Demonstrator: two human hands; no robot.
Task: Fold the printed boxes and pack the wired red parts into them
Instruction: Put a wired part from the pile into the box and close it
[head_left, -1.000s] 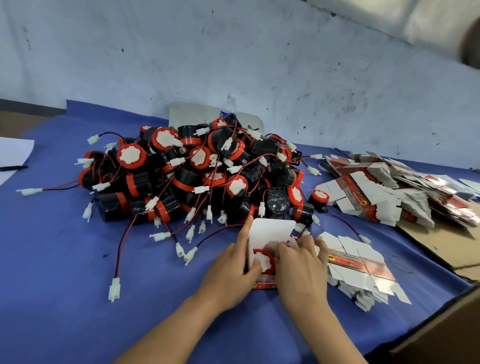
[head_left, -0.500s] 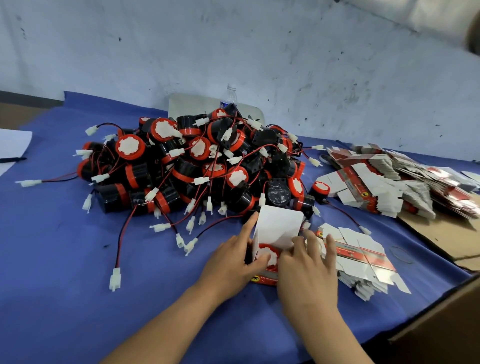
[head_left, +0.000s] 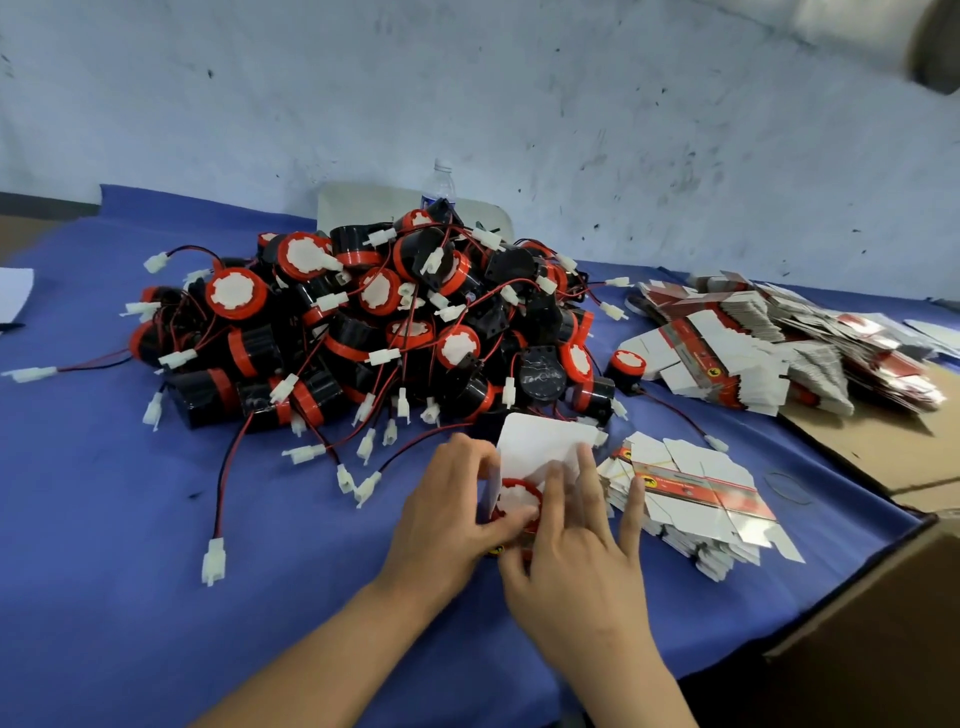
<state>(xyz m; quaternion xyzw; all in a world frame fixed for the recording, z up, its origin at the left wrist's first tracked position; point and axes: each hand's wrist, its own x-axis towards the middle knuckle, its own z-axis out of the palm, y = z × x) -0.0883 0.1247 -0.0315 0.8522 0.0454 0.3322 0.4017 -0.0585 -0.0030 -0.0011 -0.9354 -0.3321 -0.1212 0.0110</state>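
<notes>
– Left hand (head_left: 448, 514) first: doing what?
– Gripping the left side of a half-folded printed box (head_left: 519, 454), near the front middle of the blue cloth (head_left: 104, 519). Fingers curled round its wall, thumb reaching across to the rim of the red part (head_left: 511, 499) seated inside. Behind, a white lid flap (head_left: 553, 436), upright, not yet closed.
– And the right hand (head_left: 576, 561)?
– Flat, gripping nothing. Fingers (head_left: 588, 478) straight and spread, pressing on the flap and the right side of the box; outermost finger lying over the edge of a stack of flat boxes (head_left: 691, 512) just beside.
– Rest of the table, left to right?
– At the far left edge, a white sheet (head_left: 13, 293) with a dark pen (head_left: 10, 327) just below it. Next, loose red-and-black leads ending in white plugs, one connector (head_left: 214, 558) lying well clear towards the front. Filling the middle, behind the hands, a big pile of wired red parts (head_left: 374, 327): black cylinders, red caps, white centres, all tangled. Behind that, against the wall, a pale chair back (head_left: 363, 205) and a clear water bottle (head_left: 441, 182). Right of the pile, a single red-capped part (head_left: 626, 365) standing just beside a long heap of flat boxes (head_left: 727, 353), red and white, spilling onto brown cardboard (head_left: 883, 452). At the bottom right corner, the edge of a cardboard carton (head_left: 857, 623).
</notes>
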